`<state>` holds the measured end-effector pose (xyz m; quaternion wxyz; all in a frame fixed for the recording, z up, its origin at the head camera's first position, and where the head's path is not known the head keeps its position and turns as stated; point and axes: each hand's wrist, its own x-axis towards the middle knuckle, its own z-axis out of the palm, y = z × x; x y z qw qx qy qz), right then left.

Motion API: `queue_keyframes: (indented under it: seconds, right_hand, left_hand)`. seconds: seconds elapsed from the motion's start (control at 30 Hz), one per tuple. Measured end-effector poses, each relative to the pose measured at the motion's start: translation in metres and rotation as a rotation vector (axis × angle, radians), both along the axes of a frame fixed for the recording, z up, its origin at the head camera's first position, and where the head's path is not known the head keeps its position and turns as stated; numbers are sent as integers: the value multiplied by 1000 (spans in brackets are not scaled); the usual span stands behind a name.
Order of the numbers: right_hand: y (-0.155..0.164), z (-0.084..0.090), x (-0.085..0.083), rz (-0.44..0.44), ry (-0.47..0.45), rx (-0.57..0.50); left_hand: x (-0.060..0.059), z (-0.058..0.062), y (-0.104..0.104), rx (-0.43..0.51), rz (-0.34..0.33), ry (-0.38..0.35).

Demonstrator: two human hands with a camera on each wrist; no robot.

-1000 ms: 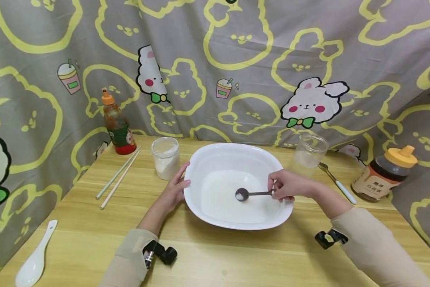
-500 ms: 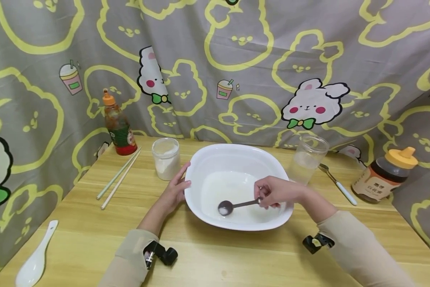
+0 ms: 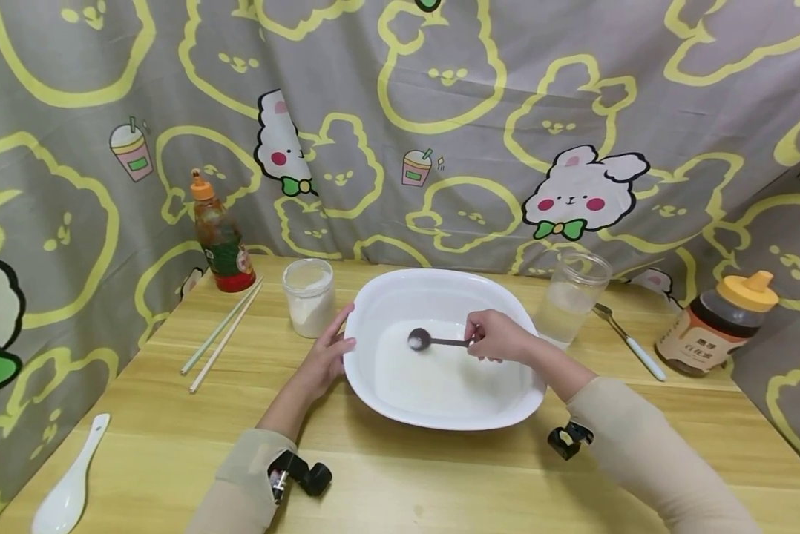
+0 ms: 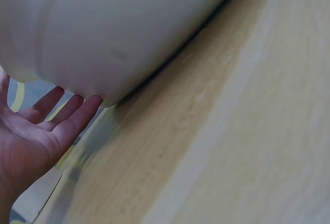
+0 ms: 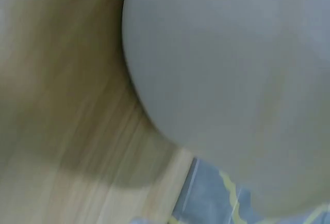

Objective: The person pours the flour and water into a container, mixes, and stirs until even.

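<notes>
A white oval basin point(image 3: 433, 278) sits mid-table with milky white liquid point(image 3: 433, 386) in it. My left hand point(image 3: 323, 360) rests against the basin's left side. In the left wrist view, straight, spread fingers point(image 4: 77, 121) touch its outer wall. Over the basin, my right hand point(image 3: 496, 337) pinches the handle end of a small dark measuring spoon point(image 3: 443, 342). The spoon's round bowl points left over the liquid, with something white in it. The right wrist view holds only the basin's outer wall point(image 5: 216, 79) and the table; the hand is out of that view.
Behind the left hand stands a jar of white powder point(image 3: 309, 304), near chopsticks point(image 3: 223, 337) and a sauce bottle point(image 3: 220, 245). A white spoon point(image 3: 69, 482) lies front left. Right of the basin are a glass of cloudy liquid point(image 3: 570, 300), a blue-handled utensil point(image 3: 630, 345) and a honey bottle point(image 3: 714, 326).
My right hand has moved left with the measuring spoon. The spoon's bowl went left and toward me, then back toward the far side of the basin. My left hand stays at the rim.
</notes>
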<state>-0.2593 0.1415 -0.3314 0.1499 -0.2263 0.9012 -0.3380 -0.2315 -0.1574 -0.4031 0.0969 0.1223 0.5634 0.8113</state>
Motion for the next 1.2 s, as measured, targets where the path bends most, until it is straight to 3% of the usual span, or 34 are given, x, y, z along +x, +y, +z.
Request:
queue_keyframes:
  seconds: [0.13, 0.23, 0.37, 0.57, 0.77, 0.97, 1.2]
  right_hand:
    - [18, 4, 1, -82, 32, 30]
    - [34, 10, 5, -74, 41, 56]
    - [53, 22, 13, 28, -18, 82]
    - [63, 35, 23, 234, -201, 41]
    - [41, 27, 23, 284, -264, -26]
    - [4, 5, 13, 212, -179, -72]
    - [-14, -5, 1, -18, -36, -54]
  left_hand:
    - [0, 0, 0, 5, 0, 0]
    - [0, 0, -1, -1, 8, 1]
    - [1, 0, -3, -9, 12, -5]
    - [1, 0, -4, -5, 10, -14]
    - [1, 0, -4, -5, 13, -9]
    - [1, -1, -1, 1, 3, -5]
    - [-1, -2, 0, -10, 8, 5]
